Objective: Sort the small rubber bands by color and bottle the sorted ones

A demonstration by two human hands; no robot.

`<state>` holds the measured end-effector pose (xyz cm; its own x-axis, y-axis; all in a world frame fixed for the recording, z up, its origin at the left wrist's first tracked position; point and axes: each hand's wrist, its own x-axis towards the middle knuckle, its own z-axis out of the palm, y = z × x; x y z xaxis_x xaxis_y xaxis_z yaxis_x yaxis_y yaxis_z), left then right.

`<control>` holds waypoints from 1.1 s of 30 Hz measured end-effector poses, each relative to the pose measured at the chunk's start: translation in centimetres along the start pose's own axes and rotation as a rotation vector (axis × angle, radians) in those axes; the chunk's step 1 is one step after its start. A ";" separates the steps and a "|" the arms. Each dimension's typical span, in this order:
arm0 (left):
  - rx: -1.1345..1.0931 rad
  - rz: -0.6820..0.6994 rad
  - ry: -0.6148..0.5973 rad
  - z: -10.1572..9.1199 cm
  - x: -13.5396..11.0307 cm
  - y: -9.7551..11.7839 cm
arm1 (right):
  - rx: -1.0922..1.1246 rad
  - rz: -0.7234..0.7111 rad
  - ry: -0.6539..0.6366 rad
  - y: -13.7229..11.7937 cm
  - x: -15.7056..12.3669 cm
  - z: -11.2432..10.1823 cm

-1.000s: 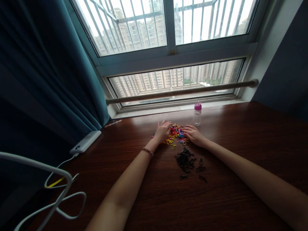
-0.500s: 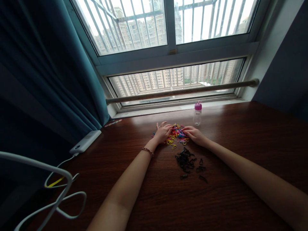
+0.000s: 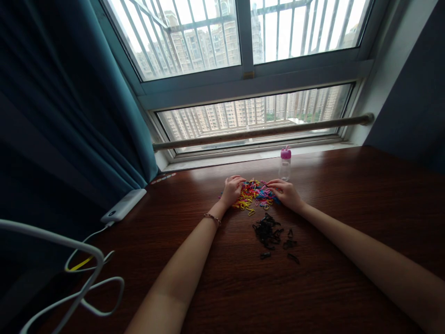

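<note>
Small rubber bands (image 3: pixel 255 192) in many colours, yellow, red, pink and blue, lie in a loose heap on the brown table (image 3: pixel 222 278). At the heap's left edge rests my left hand (image 3: pixel 232 191), open, its fingers loosely bent over the bands. My right hand (image 3: pixel 283 193) is at the right edge with its fingertips drawn together in a pinch. What they hold is too small to make out. Nearer to me is a separate pile of black rubber bands (image 3: pixel 267 229), with a few black ones scattered beside it.
Behind my right hand stands a clear bottle with a pink lid (image 3: pixel 285 162). A white power bank (image 3: pixel 123 205) with a white cable (image 3: pixel 100 260) lies at the table's left edge by the blue curtain (image 3: pixel 114 116). The window (image 3: pixel 250 106) closes off the far side.
My left hand has drawn slightly left, its fingers now bent in rather than spread. My right hand has shifted a little, its fingertips higher on the heap, uncovering blue bands.
</note>
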<state>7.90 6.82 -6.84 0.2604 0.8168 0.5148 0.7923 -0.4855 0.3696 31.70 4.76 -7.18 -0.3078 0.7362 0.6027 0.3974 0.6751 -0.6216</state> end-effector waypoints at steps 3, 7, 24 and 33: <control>-0.013 -0.011 0.064 -0.3 0.1 -0.1 | 0.028 0.000 0.026 -0.1 -0.1 0.0; 0.051 0.004 0.050 -0.4 -0.1 0.4 | 0.045 0.025 0.044 -0.3 -0.1 0.0; 0.148 0.046 -0.090 -0.1 -0.3 1.1 | -0.044 0.123 0.086 0.0 -0.2 0.1; -0.037 -0.013 0.128 -0.4 0.1 -0.2 | -0.061 0.161 0.069 -0.3 -0.2 0.0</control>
<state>7.54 6.91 -6.61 0.1755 0.7777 0.6036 0.7738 -0.4880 0.4037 31.63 4.45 -7.09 -0.1765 0.8280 0.5322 0.4892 0.5430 -0.6825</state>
